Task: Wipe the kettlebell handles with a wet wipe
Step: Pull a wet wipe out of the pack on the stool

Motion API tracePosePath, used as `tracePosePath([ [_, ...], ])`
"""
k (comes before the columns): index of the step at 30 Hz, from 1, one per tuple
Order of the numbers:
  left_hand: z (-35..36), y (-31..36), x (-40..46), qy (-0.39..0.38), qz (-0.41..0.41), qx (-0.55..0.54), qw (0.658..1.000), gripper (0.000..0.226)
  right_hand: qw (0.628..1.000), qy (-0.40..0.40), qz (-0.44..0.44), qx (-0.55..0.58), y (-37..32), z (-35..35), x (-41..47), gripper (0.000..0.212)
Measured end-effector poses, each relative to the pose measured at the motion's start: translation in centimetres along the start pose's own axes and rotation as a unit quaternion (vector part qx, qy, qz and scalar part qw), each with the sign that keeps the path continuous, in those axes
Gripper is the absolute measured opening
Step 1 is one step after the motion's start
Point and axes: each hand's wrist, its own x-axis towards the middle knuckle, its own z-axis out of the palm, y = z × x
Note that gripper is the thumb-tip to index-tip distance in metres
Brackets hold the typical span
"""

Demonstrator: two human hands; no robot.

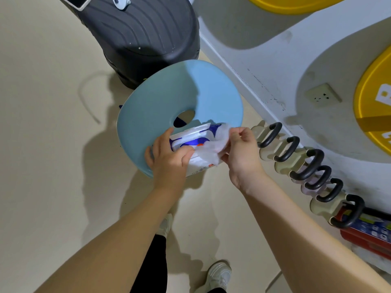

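A blue-and-white pack of wet wipes (195,137) lies on a light blue stool seat (169,98) with its white lid flipped open. My left hand (169,157) grips the pack's near side and holds it down. My right hand (241,149) pinches a white wet wipe (213,146) that comes out of the pack's opening. A row of several pale kettlebells with black handles (306,163) stands on the floor along the wall, to the right of my right hand.
A dark ribbed machine base (143,39) stands behind the stool. The white wall has a socket (322,96) and yellow shapes (374,102). A red box (368,235) lies at the near end of the kettlebell row. My shoes (219,275) stand on the beige floor.
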Motion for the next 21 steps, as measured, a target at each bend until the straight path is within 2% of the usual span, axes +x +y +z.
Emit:
tracePosePath([
  [3, 0.0, -0.1, 0.3, -0.015, 0.017, 0.029, 0.999, 0.053, 0.998, 0.061, -0.008, 0.013, -1.2, -0.6, 0.3, 0.016],
  [6, 0.1, -0.3, 0.2, 0.022, 0.049, 0.045, 0.998, 0.042, 0.993, 0.119, -0.010, 0.025, -2.4, -2.3, 0.7, 0.037],
  [9, -0.6, -0.5, -0.3, 0.086, 0.141, 0.071, 0.984, 0.020, 0.986, 0.150, 0.039, 0.061, -3.6, -4.0, 0.1, 0.036],
  [11, -1.4, 0.1, -1.1, 0.083, 0.227, 0.100, 0.965, 0.018, 0.980, 0.144, 0.084, 0.109, -3.6, -4.8, -0.4, 0.019],
  [13, -2.2, 0.8, -2.0, 0.035, 0.287, 0.135, 0.948, 0.029, 0.979, 0.130, 0.110, 0.113, -3.1, -5.2, -0.7, 0.023],
  [15, -2.3, 0.6, -2.5, -0.025, 0.298, 0.185, 0.936, 0.048, 0.985, 0.111, 0.106, 0.072, -2.6, -5.6, -0.8, 0.023],
  [17, -1.8, 0.1, -2.7, -0.076, 0.285, 0.245, 0.923, 0.056, 0.989, 0.087, 0.103, 0.054, -2.2, -5.9, -1.0, 0.019],
  [19, -1.8, 1.2, -2.6, -0.120, 0.266, 0.296, 0.909, 0.055, 0.992, 0.065, 0.095, 0.055, -2.1, -6.1, -1.2, 0.024],
  [21, -2.0, 3.4, -1.9, -0.182, 0.205, 0.327, 0.905, 0.050, 0.992, 0.043, 0.098, 0.067, -1.8, -6.5, -1.2, 0.027],
])
